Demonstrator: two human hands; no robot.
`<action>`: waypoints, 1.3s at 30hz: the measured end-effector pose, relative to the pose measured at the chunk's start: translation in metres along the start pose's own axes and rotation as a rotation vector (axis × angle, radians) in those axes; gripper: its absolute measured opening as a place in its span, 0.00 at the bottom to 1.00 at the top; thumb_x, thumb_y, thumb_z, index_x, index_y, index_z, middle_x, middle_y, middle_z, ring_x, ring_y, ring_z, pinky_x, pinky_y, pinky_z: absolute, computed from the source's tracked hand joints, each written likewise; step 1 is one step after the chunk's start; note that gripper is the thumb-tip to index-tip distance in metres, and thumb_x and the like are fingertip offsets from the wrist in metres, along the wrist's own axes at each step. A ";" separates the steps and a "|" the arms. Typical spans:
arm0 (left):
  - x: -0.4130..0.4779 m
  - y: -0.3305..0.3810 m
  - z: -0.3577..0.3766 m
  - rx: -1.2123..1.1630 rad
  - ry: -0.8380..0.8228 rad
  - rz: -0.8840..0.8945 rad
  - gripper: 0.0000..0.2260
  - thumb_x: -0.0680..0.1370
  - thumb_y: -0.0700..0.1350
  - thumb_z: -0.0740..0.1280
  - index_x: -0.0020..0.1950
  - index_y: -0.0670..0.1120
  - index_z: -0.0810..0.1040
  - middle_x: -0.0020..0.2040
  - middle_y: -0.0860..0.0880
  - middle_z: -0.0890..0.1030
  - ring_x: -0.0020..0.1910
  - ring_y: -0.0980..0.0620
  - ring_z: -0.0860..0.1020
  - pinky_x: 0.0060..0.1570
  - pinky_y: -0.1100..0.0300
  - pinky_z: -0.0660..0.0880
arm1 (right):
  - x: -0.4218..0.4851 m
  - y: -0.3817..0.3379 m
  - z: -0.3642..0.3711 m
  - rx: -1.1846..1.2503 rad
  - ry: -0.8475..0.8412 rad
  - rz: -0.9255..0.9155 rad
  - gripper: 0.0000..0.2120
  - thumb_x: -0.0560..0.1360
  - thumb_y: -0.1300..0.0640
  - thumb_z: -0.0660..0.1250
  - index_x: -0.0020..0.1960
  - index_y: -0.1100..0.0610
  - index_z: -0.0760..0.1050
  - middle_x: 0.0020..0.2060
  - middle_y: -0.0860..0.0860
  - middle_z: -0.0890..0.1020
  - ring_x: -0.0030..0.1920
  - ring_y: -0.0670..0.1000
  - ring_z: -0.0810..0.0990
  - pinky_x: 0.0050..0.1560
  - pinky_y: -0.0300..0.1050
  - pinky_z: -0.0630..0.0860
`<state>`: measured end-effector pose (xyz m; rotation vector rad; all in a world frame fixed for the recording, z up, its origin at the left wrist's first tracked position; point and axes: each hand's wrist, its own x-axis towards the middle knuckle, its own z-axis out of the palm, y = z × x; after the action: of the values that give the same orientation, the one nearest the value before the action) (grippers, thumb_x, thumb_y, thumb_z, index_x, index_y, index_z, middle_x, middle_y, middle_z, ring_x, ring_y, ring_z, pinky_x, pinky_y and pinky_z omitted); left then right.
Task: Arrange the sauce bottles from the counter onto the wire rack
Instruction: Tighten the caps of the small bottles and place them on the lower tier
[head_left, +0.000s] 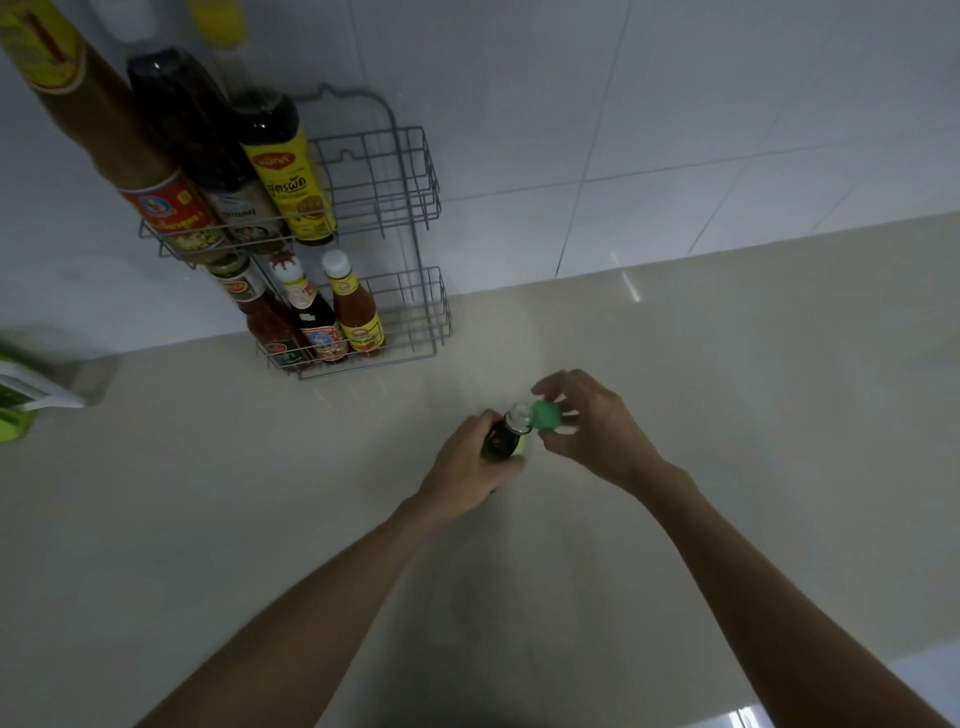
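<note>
Over the beige counter (260, 493), my left hand (462, 473) grips a small dark sauce bottle (503, 441) by its body, its clear neck tilted toward the right. My right hand (592, 426) pinches the green cap (546, 415) at the bottle's mouth. The grey two-tier wire rack (410, 208) stands against the tiled wall. Its upper tier holds three tall bottles, one with a yellow label (291, 182). Its lower tier holds three smaller red and dark sauce bottles (358, 317). The right part of both tiers has no bottles.
A green and white object (21, 395) lies at the far left edge of the counter. White wall tiles (675, 130) rise behind the counter. A brighter patch (930, 670) shows at the bottom right corner.
</note>
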<state>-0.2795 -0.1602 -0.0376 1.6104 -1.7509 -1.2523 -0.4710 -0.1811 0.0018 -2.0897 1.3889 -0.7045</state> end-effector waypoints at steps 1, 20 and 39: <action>0.000 0.000 -0.005 0.008 0.013 -0.007 0.12 0.70 0.50 0.72 0.49 0.54 0.73 0.46 0.50 0.75 0.41 0.54 0.74 0.37 0.60 0.67 | 0.005 -0.008 -0.005 0.003 -0.013 -0.049 0.18 0.66 0.67 0.75 0.54 0.60 0.76 0.49 0.53 0.78 0.43 0.49 0.80 0.46 0.37 0.80; -0.048 -0.006 -0.059 -0.238 -0.203 -0.068 0.10 0.65 0.48 0.74 0.45 0.55 0.79 0.34 0.56 0.77 0.34 0.56 0.76 0.35 0.57 0.73 | 0.033 -0.081 -0.022 0.114 -0.503 0.085 0.14 0.67 0.50 0.78 0.48 0.53 0.80 0.35 0.43 0.83 0.35 0.43 0.83 0.39 0.34 0.76; -0.062 0.026 -0.088 -0.380 -0.353 -0.131 0.04 0.68 0.39 0.70 0.41 0.42 0.77 0.32 0.46 0.78 0.30 0.49 0.76 0.35 0.58 0.74 | 0.032 -0.107 -0.030 0.074 -0.385 -0.294 0.11 0.73 0.56 0.73 0.53 0.56 0.78 0.43 0.47 0.82 0.42 0.44 0.79 0.45 0.39 0.78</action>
<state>-0.2076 -0.1316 0.0421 1.3593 -1.4881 -1.8957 -0.4099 -0.1791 0.1001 -2.2462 0.8464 -0.4223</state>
